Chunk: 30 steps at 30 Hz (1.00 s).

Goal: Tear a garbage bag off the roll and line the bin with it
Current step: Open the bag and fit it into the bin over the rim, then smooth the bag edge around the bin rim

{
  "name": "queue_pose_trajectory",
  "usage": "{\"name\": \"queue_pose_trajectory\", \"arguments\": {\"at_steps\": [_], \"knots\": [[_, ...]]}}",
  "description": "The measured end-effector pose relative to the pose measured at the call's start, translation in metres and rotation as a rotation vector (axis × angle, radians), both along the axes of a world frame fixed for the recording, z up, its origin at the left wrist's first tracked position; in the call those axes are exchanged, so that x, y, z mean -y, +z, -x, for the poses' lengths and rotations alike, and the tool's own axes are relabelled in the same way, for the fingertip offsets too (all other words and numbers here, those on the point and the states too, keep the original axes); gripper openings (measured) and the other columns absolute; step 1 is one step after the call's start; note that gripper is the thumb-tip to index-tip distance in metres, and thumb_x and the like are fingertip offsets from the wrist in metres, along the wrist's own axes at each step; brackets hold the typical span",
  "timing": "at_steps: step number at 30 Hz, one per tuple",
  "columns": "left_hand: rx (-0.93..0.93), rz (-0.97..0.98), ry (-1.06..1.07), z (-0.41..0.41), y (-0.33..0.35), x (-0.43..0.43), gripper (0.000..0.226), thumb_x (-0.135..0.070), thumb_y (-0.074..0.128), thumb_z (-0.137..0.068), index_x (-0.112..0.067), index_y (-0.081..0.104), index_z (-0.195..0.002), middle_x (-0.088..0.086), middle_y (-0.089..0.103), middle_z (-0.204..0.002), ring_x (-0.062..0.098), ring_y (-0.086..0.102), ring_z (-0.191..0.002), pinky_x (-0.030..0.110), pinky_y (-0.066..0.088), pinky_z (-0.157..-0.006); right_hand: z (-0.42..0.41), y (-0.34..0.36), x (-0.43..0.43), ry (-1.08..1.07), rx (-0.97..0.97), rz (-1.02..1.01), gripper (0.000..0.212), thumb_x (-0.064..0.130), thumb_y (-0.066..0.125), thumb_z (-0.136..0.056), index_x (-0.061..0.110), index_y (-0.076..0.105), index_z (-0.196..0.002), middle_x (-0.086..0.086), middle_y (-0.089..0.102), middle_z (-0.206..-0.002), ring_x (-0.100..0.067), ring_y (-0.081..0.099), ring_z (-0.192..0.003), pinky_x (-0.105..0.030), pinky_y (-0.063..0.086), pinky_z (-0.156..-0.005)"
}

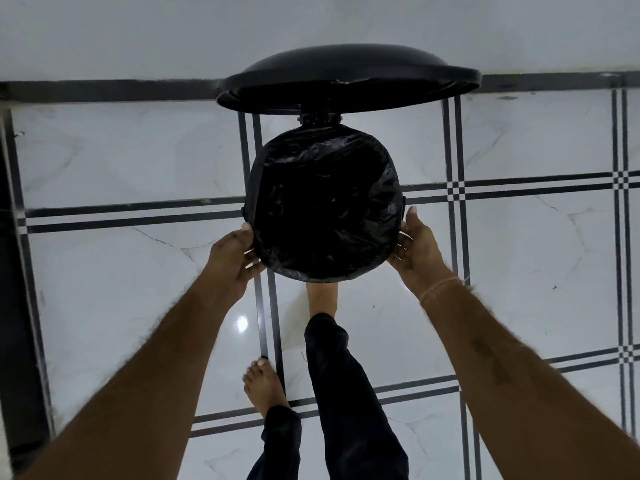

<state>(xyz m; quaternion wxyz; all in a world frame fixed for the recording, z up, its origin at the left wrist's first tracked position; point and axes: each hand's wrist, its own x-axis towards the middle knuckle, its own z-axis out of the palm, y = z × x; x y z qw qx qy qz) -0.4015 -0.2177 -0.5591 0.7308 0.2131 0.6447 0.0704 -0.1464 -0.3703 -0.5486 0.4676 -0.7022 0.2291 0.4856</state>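
Observation:
A round black pedal bin stands on the floor with its lid (349,77) raised behind it. A black garbage bag (349,157) lines the inside, and its edge is folded over the rim all round. My left hand (235,258) presses on the bag at the rim's near left side. My right hand (417,247) holds the bag at the near right side. My right foot (322,296) reaches under the bin's front, where the pedal is hidden. No roll of bags is in view.
The floor (519,254) is glossy white marble tile with black double lines. A pale wall (138,36) rises behind the bin above a dark skirting strip. A dark vertical edge (14,306) runs down the far left. My left foot (263,386) stands nearer to me.

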Motion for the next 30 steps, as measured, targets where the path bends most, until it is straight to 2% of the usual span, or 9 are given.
{"name": "queue_pose_trajectory", "arguments": {"at_steps": [6, 9, 11, 15, 19, 21, 23, 27, 30], "knots": [[-0.041, -0.026, 0.026, -0.011, 0.047, -0.009, 0.031, -0.039, 0.056, -0.103, -0.019, 0.066, -0.125, 0.001, 0.07, -0.121, 0.022, 0.062, -0.123, 0.047, 0.052, -0.105, -0.004, 0.039, 0.017, 0.041, 0.034, -0.127, 0.061, 0.055, 0.05, -0.104, 0.008, 0.055, -0.142, -0.013, 0.064, -0.139, -0.029, 0.064, -0.126, -0.044, 0.051, -0.11], [-0.054, -0.105, 0.002, -0.024, 0.08, -0.025, 0.032, -0.048, 0.056, -0.102, -0.023, 0.064, -0.12, -0.005, 0.065, -0.121, 0.017, 0.059, -0.119, 0.041, 0.051, -0.102, -0.007, 0.071, 0.002, 0.084, 0.107, -0.134, 0.068, 0.057, 0.048, -0.104, 0.01, 0.045, -0.152, -0.011, 0.053, -0.15, -0.028, 0.056, -0.134, -0.043, 0.051, -0.107], [-0.066, -0.173, 0.008, -0.035, 0.102, -0.041, 0.052, -0.058, 0.048, -0.101, -0.019, 0.057, -0.135, -0.001, 0.059, -0.129, 0.018, 0.059, -0.115, 0.042, 0.051, -0.103, -0.012, 0.099, -0.019, 0.081, 0.188, -0.133, 0.065, 0.061, 0.043, -0.104, 0.018, 0.042, -0.153, -0.006, 0.046, -0.154, -0.027, 0.05, -0.139, -0.043, 0.05, -0.104], [-0.003, -0.291, 0.103, -0.062, 0.15, -0.071, 0.075, -0.071, 0.038, -0.098, -0.026, 0.031, -0.158, -0.002, 0.034, -0.163, 0.021, 0.038, -0.147, 0.048, 0.039, -0.117, -0.035, 0.157, -0.069, 0.061, 0.432, -0.243, 0.066, 0.066, 0.035, -0.103, 0.033, 0.03, -0.16, 0.006, 0.03, -0.168, -0.021, 0.03, -0.154, -0.052, 0.028, -0.124], [0.029, -0.361, -0.031, -0.086, 0.177, -0.089, 0.069, -0.071, 0.05, -0.093, -0.029, 0.045, -0.148, -0.008, 0.045, -0.151, 0.012, 0.043, -0.138, 0.043, 0.036, -0.117, -0.067, 0.182, -0.111, 0.375, 0.496, -0.225, 0.07, 0.068, 0.037, -0.101, 0.026, 0.044, -0.156, 0.002, 0.038, -0.166, -0.022, 0.032, -0.154, -0.048, 0.024, -0.127], [0.013, -0.39, -0.129, -0.091, 0.182, -0.088, 0.045, -0.062, 0.059, -0.094, -0.026, 0.058, -0.12, -0.016, 0.056, -0.113, 0.004, 0.053, -0.103, 0.033, 0.041, -0.101, -0.071, 0.183, -0.119, 0.604, 0.484, -0.142, 0.062, 0.072, 0.051, -0.093, 0.026, 0.067, -0.131, 0.003, 0.06, -0.145, -0.022, 0.049, -0.141, -0.043, 0.036, -0.119], [0.002, -0.408, -0.196, -0.091, 0.18, -0.082, 0.04, -0.052, 0.066, -0.094, -0.019, 0.061, -0.115, -0.017, 0.055, -0.098, 0.002, 0.053, -0.089, 0.024, 0.041, -0.083, -0.067, 0.174, -0.115, 0.727, 0.553, -0.095, 0.043, 0.064, 0.065, -0.09, 0.025, 0.076, -0.106, 0.007, 0.071, -0.121, -0.018, 0.061, -0.126, -0.032, 0.042, -0.108], [-0.003, -0.495, -0.311, -0.07, 0.178, -0.05, 0.049, -0.039, 0.068, -0.095, -0.006, 0.058, -0.13, -0.011, 0.062, -0.097, -0.002, 0.057, -0.083, 0.011, 0.048, -0.052, -0.041, 0.16, -0.084, 0.748, 0.605, -0.084, 0.062, 0.062, 0.072, -0.083, 0.02, 0.072, -0.129, 0.004, 0.071, -0.13, -0.017, 0.063, -0.124, -0.035, 0.045, -0.115], [0.011, -0.543, -0.401, -0.049, 0.163, -0.03, 0.063, -0.047, 0.079, -0.083, -0.016, 0.06, -0.135, -0.004, 0.072, -0.114, 0.013, 0.069, -0.104, 0.013, 0.057, -0.077, -0.015, 0.145, -0.06, 0.74, 0.642, -0.052, 0.058, 0.06, 0.07, -0.085, 0.024, 0.069, -0.13, 0.002, 0.07, -0.129, -0.023, 0.063, -0.123, -0.042, 0.049, -0.113]]}}
